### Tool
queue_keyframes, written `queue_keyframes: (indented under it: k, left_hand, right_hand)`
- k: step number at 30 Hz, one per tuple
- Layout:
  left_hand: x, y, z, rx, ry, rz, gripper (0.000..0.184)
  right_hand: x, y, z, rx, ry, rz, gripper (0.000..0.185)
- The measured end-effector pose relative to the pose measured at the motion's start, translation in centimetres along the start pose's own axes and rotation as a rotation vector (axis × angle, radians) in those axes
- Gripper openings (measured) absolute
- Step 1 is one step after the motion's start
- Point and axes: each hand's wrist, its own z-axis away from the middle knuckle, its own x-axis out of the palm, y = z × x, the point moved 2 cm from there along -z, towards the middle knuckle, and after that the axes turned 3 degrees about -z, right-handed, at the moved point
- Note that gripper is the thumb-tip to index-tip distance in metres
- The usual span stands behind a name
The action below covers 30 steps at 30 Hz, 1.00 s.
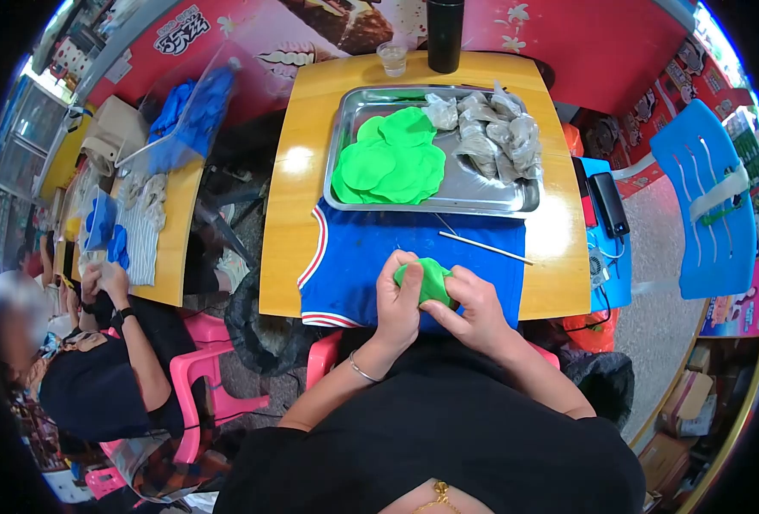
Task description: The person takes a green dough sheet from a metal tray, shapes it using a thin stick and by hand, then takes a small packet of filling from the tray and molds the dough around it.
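Both of my hands meet above the near edge of a blue cloth with red and white trim. Between them is a small green piece of soft material. My left hand pinches its left side, and my right hand grips the right side with thumb and fingers. Beyond the cloth, a metal tray carries a heap of flat green pieces on its left and crumpled greyish bundles on its right. A thin white stick lies across the cloth's right part.
A black cylinder and a clear cup stand at the table's far edge. At left, another person works at a second table near a pink chair. A blue chair is at right.
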Motion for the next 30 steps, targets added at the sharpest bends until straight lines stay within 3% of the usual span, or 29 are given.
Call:
queue_keyframes:
  k: [7, 16, 19, 25, 30]
  left_hand:
    - [0.2, -0.2, -0.2, -0.003, 0.041, 0.177, 0.03]
    - [0.3, 0.1, 0.0, 0.011, 0.116, 0.09, 0.034]
    - [0.4, 0.5, 0.0, 0.062, 0.145, 0.027, 0.035]
    - [-0.1, 0.0, 0.1, 0.085, 0.215, -0.017, 0.033]
    - [-0.3, 0.0, 0.1, 0.108, 0.132, -0.074, 0.035]
  right_hand:
    - [0.1, -0.9, -0.1, 0.091, 0.152, -0.116, 0.024]
    - [0.3, 0.0, 0.4, -0.078, 0.048, 0.0, 0.026]
    - [0.9, -0.3, 0.7, 0.031, 0.176, -0.143, 0.029]
    - [0.8, -0.9, 0.4, 0.007, 0.161, -0.033, 0.029]
    - [1.3, -0.3, 0.6, 0.087, 0.116, -0.186, 0.026]
